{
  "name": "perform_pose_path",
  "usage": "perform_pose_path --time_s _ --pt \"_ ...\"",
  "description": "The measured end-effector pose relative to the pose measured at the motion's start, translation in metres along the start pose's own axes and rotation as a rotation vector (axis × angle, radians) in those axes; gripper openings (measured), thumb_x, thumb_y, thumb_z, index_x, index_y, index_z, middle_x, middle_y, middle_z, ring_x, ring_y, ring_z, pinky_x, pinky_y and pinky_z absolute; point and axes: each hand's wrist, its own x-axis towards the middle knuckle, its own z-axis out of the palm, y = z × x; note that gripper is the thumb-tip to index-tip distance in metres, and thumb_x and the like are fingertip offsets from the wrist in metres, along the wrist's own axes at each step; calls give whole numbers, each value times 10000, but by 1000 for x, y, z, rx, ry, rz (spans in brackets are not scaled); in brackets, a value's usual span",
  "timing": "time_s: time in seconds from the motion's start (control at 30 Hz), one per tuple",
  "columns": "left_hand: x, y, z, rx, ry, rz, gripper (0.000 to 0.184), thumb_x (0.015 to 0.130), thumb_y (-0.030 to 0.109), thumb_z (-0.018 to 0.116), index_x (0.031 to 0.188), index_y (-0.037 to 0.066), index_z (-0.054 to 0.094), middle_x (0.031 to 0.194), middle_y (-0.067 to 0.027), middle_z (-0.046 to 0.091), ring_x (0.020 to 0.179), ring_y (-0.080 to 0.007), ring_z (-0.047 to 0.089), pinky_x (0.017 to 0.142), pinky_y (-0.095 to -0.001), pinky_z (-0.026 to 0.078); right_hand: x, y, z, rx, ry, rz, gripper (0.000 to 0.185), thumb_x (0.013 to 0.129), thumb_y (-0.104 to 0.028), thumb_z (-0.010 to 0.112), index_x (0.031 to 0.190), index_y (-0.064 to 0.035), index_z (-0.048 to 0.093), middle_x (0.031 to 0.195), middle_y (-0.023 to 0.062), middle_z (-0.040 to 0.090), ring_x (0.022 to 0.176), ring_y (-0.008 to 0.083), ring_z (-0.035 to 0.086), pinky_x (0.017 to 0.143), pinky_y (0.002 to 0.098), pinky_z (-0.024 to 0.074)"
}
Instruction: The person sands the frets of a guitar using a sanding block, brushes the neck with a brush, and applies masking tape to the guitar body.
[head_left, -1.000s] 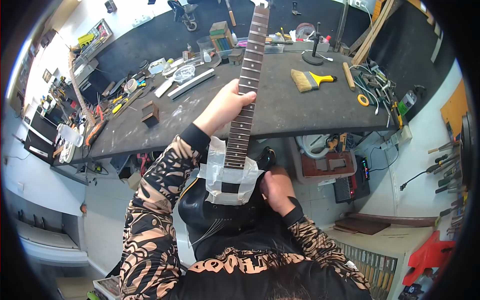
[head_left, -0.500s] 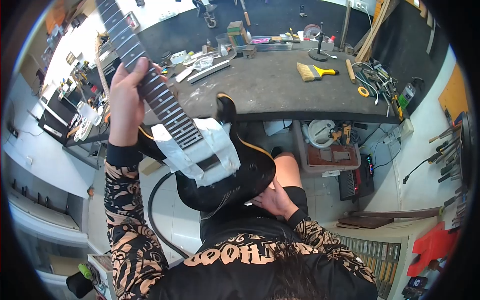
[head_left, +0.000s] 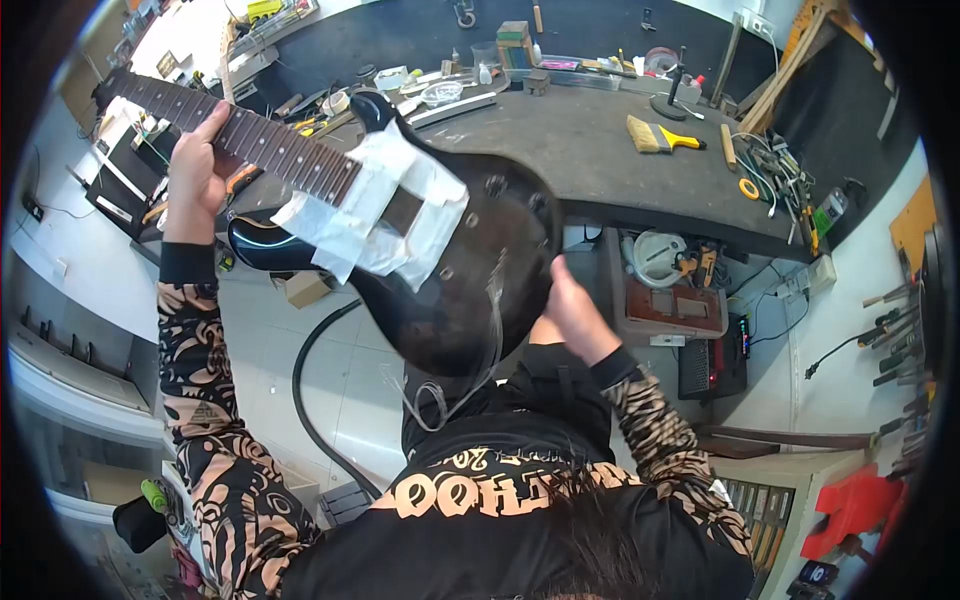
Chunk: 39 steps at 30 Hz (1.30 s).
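A black electric guitar (head_left: 470, 290) is held up in front of me, face towards me, its neck pointing to the upper left. White masking tape (head_left: 335, 235) covers the top around the end of the fretboard (head_left: 290, 155) and a rectangular cavity. Loose strings (head_left: 435, 400) dangle from the bridge end down over my lap. My left hand (head_left: 200, 165) is wrapped round the neck, thumb on the fretboard side. My right hand (head_left: 580, 315) grips the lower right edge of the body; some of its fingers are hidden behind it.
Beyond the guitar runs a dark workbench (head_left: 600, 190). On it lie a yellow-handled brush (head_left: 665, 135), a wooden handle (head_left: 728, 147), a tape roll (head_left: 748, 188) and a metal bar (head_left: 455, 108). Below is a plastic bin (head_left: 665, 320); a black hose (head_left: 300, 370) curves across the floor.
The guitar has been raised and tilted, its neck swinging down to the left and its face turning towards me. My right hand has moved up from beneath the body to its right edge.
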Motion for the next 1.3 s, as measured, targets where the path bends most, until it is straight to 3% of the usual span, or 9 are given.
perform_pose_path --time_s 0.1,0.2,0.47,0.63,0.87,0.9,0.97,1.1,1.3 --pt "-15 -4 21 -147 -78 -53 288 1128 228 684 1320 13 687 1164 -153 809 1020 -282 822 991 -429 666 37 -73 -46 -71 92 -266 726 1227 -543 378 1656 40 426 1664 168 532 1478 241 541 1268 376 391" --pt "-15 -38 49 -177 -182 -122 336 1160 293 608 1365 35 670 1239 -169 803 1076 -287 823 905 -401 703 42 -141 -43 -388 309 -375 663 1236 -485 402 1632 43 471 1645 147 550 1483 210 523 1271 352 368" --pt "17 -92 84 -352 -301 -416 546 1193 371 476 1497 -74 568 1321 -278 767 1124 -405 810 909 -455 723 62 -231 -82 -568 580 -199 612 1217 -372 511 1615 93 522 1667 139 563 1518 186 525 1283 326 383" --pt "37 -146 108 -420 -277 -663 503 1143 260 603 1513 -77 554 1448 -242 701 1274 -383 745 1020 -556 677 71 -257 -100 -713 724 0 675 1219 -424 478 1653 93 470 1736 170 485 1612 237 438 1328 342 311" --pt "54 -189 144 -609 -165 -969 401 1149 203 615 1419 -92 652 1407 -218 723 1280 -348 730 1108 -575 614 94 -267 -171 -1080 607 200 592 1244 -459 360 1345 73 600 1360 206 648 1320 308 607 1179 389 432" --pt "53 -190 148 -615 -141 -982 406 1151 212 613 1418 -92 651 1404 -218 725 1274 -348 733 1097 -571 621 96 -262 -171 -1199 585 60 508 1251 -412 335 1196 39 561 1156 198 601 1137 337 607 1091 412 465" --pt "57 -189 155 -594 -101 -997 416 1152 228 611 1416 -91 650 1397 -219 728 1264 -349 738 1074 -563 636 106 -279 -155 -1277 538 86 473 1248 -358 309 1165 43 547 1135 285 601 1094 486 608 1027 480 485" --pt "70 -180 158 -509 -36 -1009 444 1158 274 604 1416 -85 645 1341 -216 751 1218 -356 761 1006 -534 673 126 -293 -151 -1359 507 174 505 1239 -393 321 1171 46 561 1119 407 643 1104 611 601 930 606 484" --pt "68 -161 157 -429 34 -983 465 1186 349 545 1416 -42 645 1334 -200 765 1156 -320 792 968 -467 692 153 -314 -139 -1383 384 240 547 1231 -416 332 1116 75 545 1108 413 664 1089 596 628 935 622 505"
